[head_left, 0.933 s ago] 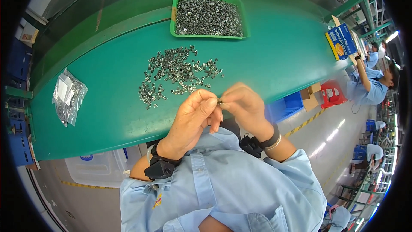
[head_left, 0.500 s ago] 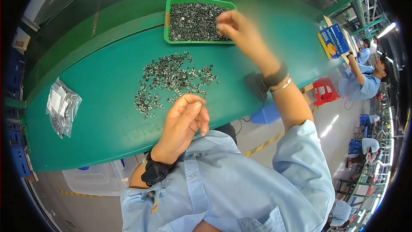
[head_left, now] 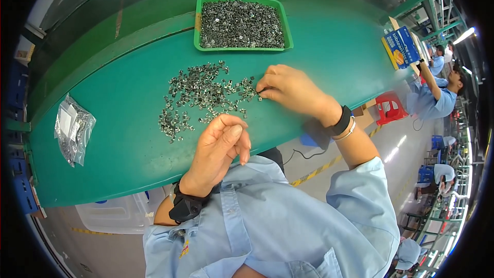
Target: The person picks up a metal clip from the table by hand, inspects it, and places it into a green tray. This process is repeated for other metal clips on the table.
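A loose pile of small square metal parts (head_left: 203,90) lies spread on the green table. At the pile's right edge, the thumb and forefinger of my right hand (head_left: 290,90) pinch together on a small dark part (head_left: 261,91). My left hand (head_left: 221,141) hovers by the near side of the pile, palm turned inward. Its fingers are curled with the thumb against them, and whatever may be inside is hidden. Beyond the pile stands a green tray (head_left: 289,38) filled with many of the same kind of parts.
On the left of the green table (head_left: 128,149) lies a clear plastic bag (head_left: 74,129) with parts and a white label. Below the table edge is a clear plastic bin (head_left: 110,213). To the right are a red stool (head_left: 389,108), a blue and yellow box (head_left: 400,49) and a co-worker (head_left: 442,92).
My right hand has come down from over the green tray to the right edge of the loose pile, its fingertips now pinched there. My left hand has stayed almost still.
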A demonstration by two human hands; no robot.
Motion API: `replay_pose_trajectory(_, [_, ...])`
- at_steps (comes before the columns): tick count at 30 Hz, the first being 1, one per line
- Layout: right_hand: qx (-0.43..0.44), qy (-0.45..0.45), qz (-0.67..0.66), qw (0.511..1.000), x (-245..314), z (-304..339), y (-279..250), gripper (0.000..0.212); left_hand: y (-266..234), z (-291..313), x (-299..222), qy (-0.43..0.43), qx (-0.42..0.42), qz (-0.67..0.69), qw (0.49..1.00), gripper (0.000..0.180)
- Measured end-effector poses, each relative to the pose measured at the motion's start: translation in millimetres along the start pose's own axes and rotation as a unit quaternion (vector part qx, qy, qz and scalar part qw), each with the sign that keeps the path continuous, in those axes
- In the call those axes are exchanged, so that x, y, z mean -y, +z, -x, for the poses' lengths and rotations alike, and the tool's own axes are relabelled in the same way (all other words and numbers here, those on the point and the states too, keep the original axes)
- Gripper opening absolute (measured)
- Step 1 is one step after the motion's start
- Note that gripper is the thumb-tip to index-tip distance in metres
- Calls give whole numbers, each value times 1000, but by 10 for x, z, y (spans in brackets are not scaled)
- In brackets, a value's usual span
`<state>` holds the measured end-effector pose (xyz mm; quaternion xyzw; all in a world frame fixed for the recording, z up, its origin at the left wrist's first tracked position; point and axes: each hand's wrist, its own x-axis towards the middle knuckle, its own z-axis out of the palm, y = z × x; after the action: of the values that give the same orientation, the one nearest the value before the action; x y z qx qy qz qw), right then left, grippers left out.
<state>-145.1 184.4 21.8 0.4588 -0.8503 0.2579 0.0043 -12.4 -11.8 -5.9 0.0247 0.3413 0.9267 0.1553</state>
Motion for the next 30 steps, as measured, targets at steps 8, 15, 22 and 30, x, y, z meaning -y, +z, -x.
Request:
replay_pose_trajectory(8, [-77, 88, -117, 986, 473, 207, -46, 18, 135, -9, 26, 13, -44, -80, 996, 17])
replay_pose_trajectory(15, [-169, -11, -82, 982, 802, 319, 160, 24, 156, 14, 51, -15, -38, -80, 996, 20])
replay_pose_trajectory(22, [-179, -48, -57, 981, 819, 365, 216, 19, 127, 63, 31, -40, -15, -60, 997, 20])
replay_pose_trajectory(30, [-187, -38, -47, 980, 887, 426, 209, 22, 162, 91, 29, -17, -39, -156, 987, 18])
